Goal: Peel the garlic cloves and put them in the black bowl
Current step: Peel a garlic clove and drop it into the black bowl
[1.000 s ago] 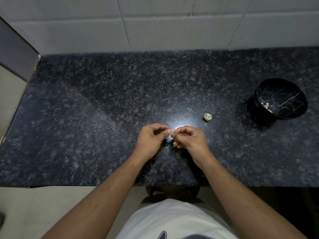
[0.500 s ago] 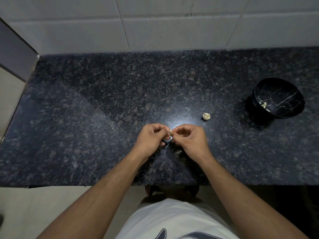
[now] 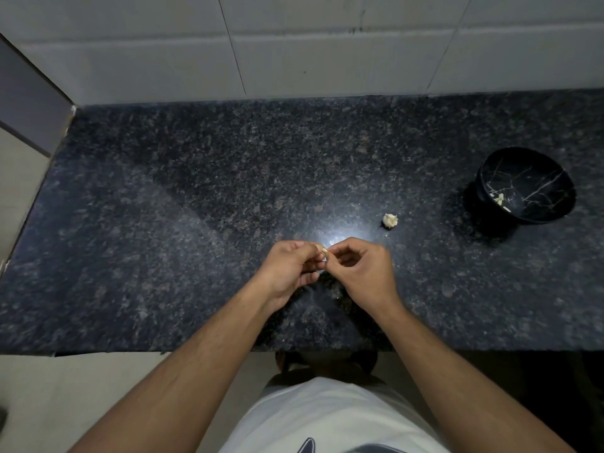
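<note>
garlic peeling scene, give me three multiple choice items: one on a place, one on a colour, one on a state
1. Where does the loose garlic piece lie?
A. in the bowl
B. on the counter, between the hands and the bowl
C. on the floor

2. What colour is the bowl?
A. white
B. red
C. black with pale veins

3. What are the hands doing?
A. resting flat
B. both pinching one clove
C. lifting the bowl

Answers:
B, it sits on the granite counter.
C, dark bowl with light veining.
B, left hand and right hand meet on the clove.
</note>
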